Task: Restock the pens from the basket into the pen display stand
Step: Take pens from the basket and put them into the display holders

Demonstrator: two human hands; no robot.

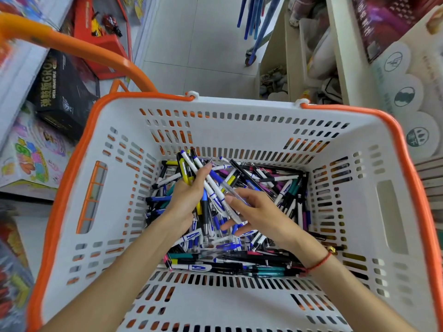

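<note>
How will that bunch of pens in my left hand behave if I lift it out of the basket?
The bunch of pens is probably stiff and light. The barrels look smooth and fan out unevenly above the left hand, so one could slip free. Any dropped pen would likely roll among the loose ones in the basket.

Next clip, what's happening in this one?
A person is reaching into a white basket with orange trim, whose bottom is covered with loose pens. The left hand grips a bundle of pens, white-and-blue ones with a yellow-and-black one among them. The right hand holds a clear pen next to that bundle. The basket sits in a shop aisle between shelves of boxed goods. No pen display stand is in view.
</note>
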